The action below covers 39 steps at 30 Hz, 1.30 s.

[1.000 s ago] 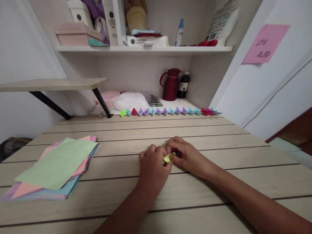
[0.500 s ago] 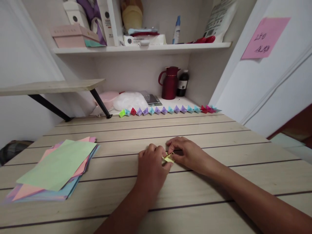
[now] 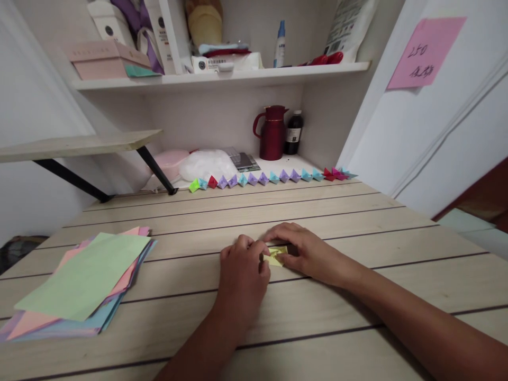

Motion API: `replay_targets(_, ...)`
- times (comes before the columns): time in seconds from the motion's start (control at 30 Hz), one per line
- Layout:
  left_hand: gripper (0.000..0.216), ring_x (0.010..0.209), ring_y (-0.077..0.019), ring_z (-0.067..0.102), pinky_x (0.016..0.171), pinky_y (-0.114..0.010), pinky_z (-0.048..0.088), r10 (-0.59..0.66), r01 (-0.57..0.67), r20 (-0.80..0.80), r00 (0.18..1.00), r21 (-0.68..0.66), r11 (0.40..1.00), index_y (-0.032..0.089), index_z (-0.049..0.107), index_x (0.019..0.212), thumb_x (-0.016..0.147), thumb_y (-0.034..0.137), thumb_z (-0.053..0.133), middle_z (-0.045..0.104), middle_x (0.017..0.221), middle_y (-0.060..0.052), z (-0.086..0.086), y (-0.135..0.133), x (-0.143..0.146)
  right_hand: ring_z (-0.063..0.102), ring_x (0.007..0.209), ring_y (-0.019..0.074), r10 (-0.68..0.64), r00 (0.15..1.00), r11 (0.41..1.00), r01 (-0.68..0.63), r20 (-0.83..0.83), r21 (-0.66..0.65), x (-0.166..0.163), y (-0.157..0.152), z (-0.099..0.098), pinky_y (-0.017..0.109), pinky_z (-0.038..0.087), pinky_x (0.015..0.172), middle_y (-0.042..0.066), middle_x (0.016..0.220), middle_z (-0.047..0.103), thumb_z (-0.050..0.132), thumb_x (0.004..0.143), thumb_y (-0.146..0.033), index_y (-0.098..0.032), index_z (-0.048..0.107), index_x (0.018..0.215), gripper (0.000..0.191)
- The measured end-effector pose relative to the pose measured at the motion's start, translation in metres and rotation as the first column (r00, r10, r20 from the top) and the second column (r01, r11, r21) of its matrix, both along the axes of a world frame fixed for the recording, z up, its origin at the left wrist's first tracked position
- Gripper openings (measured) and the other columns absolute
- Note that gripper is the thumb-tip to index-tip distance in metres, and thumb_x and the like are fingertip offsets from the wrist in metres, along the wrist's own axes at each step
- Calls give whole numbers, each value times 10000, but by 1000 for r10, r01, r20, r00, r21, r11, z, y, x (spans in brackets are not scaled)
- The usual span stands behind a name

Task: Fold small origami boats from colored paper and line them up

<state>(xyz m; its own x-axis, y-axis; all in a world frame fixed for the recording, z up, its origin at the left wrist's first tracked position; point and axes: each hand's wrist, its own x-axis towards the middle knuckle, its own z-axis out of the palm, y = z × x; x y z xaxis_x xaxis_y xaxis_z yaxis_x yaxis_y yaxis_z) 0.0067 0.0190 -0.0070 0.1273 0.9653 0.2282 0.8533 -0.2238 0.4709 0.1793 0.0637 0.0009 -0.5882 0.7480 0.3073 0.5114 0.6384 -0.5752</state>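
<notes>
A small pale-yellow folded paper piece (image 3: 277, 256) lies low against the light wooden slatted table (image 3: 317, 328). It is creased into a compact, flattish shape with pointed corners. It sits between the left hand (image 3: 242, 270) and the right hand (image 3: 304, 253), whose fingertips pinch it at either end, so only its middle shows.

A stack of coloured sheets (image 3: 79, 280) is lying on the tabletop's (image 3: 317, 338) left. A row of folded paper shapes (image 3: 270, 178) is lining its far edge, with a red jug (image 3: 272, 132) and a dark bottle (image 3: 294, 133) standing behind.
</notes>
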Motion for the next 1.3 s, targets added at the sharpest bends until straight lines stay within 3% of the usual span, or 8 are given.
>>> replay_targets(0.13, 223, 859, -168, 571, 855, -374, 333, -8, 8, -28, 1000, -2, 1000, 266, 633, 911, 772, 119, 541, 594, 971, 6, 1, 1, 0, 586, 1039, 193, 39, 998, 999, -40, -44, -21, 0, 0, -2, 325, 466, 895, 41, 1109, 627, 578, 761, -31, -248, 665, 884, 264)
replay_targets(0.4, 190, 951, -188, 567, 875, -386, 330, -8, 9, -26, 1000, 17, 1000, 271, 622, 921, 798, 149, 545, 591, 994, -5, -2, 0, 1, 604, 980, 227, -35, 991, 997, 26, 126, 69, -1, 4, 0, 378, 458, 874, 43, 1003, 694, 593, 775, -71, -232, 668, 844, 190)
replay_targets(0.67, 78, 984, -194, 565, 934, -392, 317, -2, -2, 67, 998, 63, 998, 237, 590, 818, 771, 273, 641, 613, 973, -3, -9, 1, 4, 619, 931, 209, -81, 997, 997, 81, -7, 21, -7, 1, -4, 360, 467, 856, 24, 971, 728, 649, 764, -96, -229, 675, 744, 137)
replay_targets(0.77, 44, 952, -201, 568, 908, -392, 338, 33, -36, 37, 999, 87, 996, 226, 576, 792, 776, 238, 616, 615, 935, -12, -10, 2, 7, 620, 930, 210, -80, 996, 997, 79, -44, -18, -7, 1, -5, 363, 468, 865, 27, 963, 729, 677, 753, -121, -230, 687, 740, 110)
replay_targets(0.97, 129, 933, -216, 561, 881, -391, 356, 56, -54, -18, 998, 108, 993, 221, 563, 812, 715, 141, 587, 609, 903, -23, -10, 2, 11, 617, 972, 210, -9, 998, 995, 4, -55, -97, 1, 1, -1, 357, 463, 890, 23, 1024, 709, 641, 729, -79, -247, 706, 880, 235)
replay_targets(1.13, 147, 949, -222, 558, 888, -392, 361, 60, -55, -45, 997, 106, 993, 229, 555, 839, 725, 141, 582, 612, 930, -28, -10, 0, 11, 605, 934, 213, -20, 1000, 999, 20, 13, -32, -2, -3, 2, 352, 461, 850, 11, 922, 704, 554, 693, -11, -254, 668, 927, 356)
replay_targets(1.3, 90, 933, -223, 561, 872, -393, 367, 74, -67, -60, 995, 119, 991, 232, 557, 843, 774, 176, 574, 610, 916, -31, -11, -1, 13, 597, 870, 207, -59, 998, 998, 58, 32, 34, -6, -6, 2, 341, 452, 806, 8, 901, 696, 517, 680, -9, -250, 646, 905, 354)
